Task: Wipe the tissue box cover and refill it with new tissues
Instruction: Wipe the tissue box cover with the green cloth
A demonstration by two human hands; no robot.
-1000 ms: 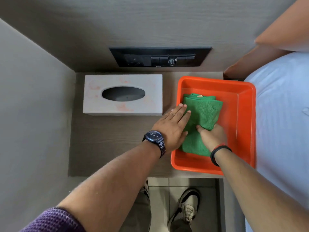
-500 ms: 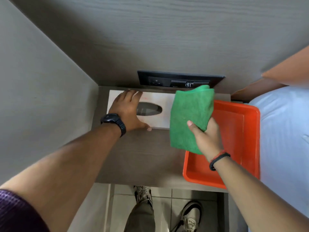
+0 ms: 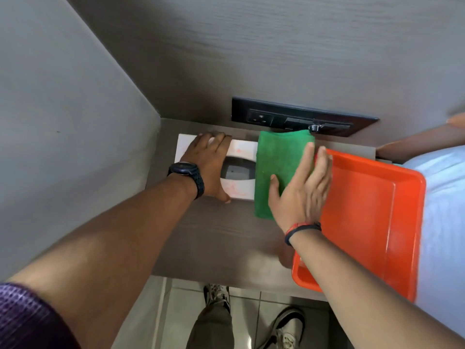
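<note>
A white tissue box cover (image 3: 240,152) with pink stains and an oval slot lies on the brown bedside shelf (image 3: 219,238). My left hand (image 3: 210,163) grips its left half, fingers over the far edge, thumb on the near side. A folded green cloth (image 3: 279,162) is spread over the cover's right end. My right hand (image 3: 300,190) presses flat on the cloth, fingers straight, thumb on the cloth's near part. Through the slot I see a dark inside, with no tissues showing.
An orange plastic tray (image 3: 372,217) sits at the shelf's right end, beside a white-sheeted bed (image 3: 445,212). A black socket and switch panel (image 3: 297,118) is on the back wall. A grey side wall (image 3: 63,109) closes the left. Tiled floor and my shoes show below.
My right hand lifted the green cloth out of the orange tray and laid it flat on the cover's right end. My left hand moved from the tray to the cover and stays there.
</note>
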